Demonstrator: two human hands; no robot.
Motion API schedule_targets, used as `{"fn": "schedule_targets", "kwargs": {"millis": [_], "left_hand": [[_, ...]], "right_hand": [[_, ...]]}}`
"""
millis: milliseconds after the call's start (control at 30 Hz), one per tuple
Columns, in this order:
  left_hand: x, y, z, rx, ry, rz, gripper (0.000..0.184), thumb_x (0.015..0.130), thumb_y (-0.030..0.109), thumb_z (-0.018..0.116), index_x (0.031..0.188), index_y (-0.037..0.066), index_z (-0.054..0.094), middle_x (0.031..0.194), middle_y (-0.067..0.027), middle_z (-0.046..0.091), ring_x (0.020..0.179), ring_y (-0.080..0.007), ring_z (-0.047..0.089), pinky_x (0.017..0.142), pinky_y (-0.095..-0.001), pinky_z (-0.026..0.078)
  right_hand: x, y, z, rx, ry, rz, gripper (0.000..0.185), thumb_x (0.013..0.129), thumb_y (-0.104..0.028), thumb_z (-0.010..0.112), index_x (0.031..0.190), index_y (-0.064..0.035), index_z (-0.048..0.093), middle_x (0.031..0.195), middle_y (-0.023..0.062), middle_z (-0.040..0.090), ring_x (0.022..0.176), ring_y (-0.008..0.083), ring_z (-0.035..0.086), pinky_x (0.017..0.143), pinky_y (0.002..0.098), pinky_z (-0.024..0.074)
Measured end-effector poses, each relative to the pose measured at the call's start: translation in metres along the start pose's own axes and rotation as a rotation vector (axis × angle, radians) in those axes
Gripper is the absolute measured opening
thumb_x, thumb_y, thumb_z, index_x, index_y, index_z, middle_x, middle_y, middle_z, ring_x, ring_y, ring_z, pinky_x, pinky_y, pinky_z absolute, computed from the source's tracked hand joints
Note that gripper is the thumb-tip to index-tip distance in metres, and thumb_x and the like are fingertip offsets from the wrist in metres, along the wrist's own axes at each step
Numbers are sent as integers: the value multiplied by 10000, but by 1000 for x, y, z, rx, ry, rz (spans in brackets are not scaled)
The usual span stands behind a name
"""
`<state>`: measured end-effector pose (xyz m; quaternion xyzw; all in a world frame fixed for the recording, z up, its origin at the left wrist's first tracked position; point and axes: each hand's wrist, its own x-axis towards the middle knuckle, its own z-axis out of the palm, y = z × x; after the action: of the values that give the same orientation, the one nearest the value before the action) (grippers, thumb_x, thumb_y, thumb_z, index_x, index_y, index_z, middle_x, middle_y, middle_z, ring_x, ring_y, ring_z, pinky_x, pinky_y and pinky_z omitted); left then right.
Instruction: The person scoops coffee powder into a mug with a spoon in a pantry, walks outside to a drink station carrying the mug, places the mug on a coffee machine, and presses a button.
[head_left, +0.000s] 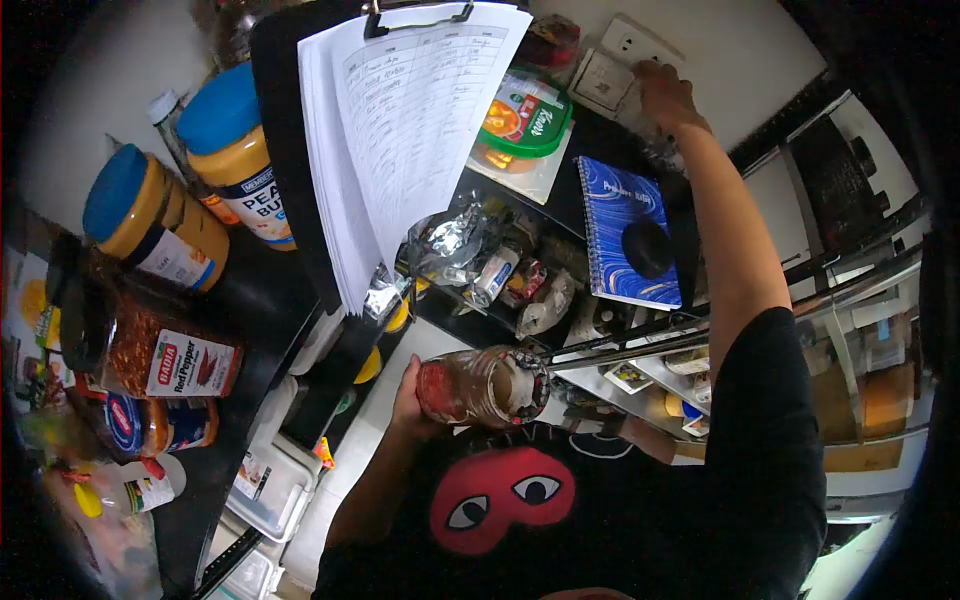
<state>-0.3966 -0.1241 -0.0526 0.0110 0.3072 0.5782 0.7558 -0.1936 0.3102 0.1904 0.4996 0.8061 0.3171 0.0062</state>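
My left hand (408,405) is closed around a clear jar (465,388) held in front of my black shirt. Red stuff shows inside the jar at its left end. Its round mouth is tilted to the right, and no lid shows on it. At the top right, my right hand (668,98) reaches to the back of the black shelf, beside the wall outlet. Its fingers are curled over a clear container (638,112), which is partly hidden and hard to make out. A blue spiral notebook (625,205) lies below that hand, with a black round thing (648,250) on it.
A clipboard with written sheets (415,120) hangs at the upper middle. Peanut butter jars (235,150) and a red pepper jar (185,355) stand on the left shelf. A green-lidded tub (530,115) sits at the back. Metal rack bars (800,270) run along the right.
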Motion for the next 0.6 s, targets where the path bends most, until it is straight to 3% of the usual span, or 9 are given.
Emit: {"fn": "schedule_targets", "kwargs": {"millis": [200,300,400,500,600], "left_hand": [[10,-2,-7,-144,-31,-68,671,878,567,237,1196,12,441,1148,-162,533,1060,-322,510,924,-485,381],[12,-4,-9,-359,-258,-115,677,875,575,234,1205,19,436,1161,-158,525,1069,-325,502,928,-488,374],[9,-5,3,-214,-212,-95,693,869,588,229,1219,22,422,1182,-157,512,1079,-325,493,933,-485,369],[10,-10,0,-263,-279,-143,710,862,603,225,1237,27,406,1198,-152,502,1086,-322,488,937,-479,365],[17,-17,-13,-410,-525,-281,715,857,610,231,1248,36,396,1201,-146,500,1083,-321,490,936,-477,365]], "right_hand": [[2,11,-1,64,-35,-11,406,823,-111,383,1217,-163,466,1241,71,444,1153,281,415,914,505,365],[2,9,-4,90,-103,24,408,811,-86,409,1205,-172,472,1266,47,434,1155,276,405,933,502,350],[-6,10,-3,146,-79,36,426,806,-76,423,1219,-171,461,1282,52,425,1160,271,398,953,473,351],[-2,13,28,255,35,73,446,796,-67,418,1231,-156,458,1268,76,439,1156,281,407,961,432,363],[-10,10,26,360,-28,74,457,764,-48,432,1210,-137,483,1247,112,459,1135,304,433,961,392,372]]}}
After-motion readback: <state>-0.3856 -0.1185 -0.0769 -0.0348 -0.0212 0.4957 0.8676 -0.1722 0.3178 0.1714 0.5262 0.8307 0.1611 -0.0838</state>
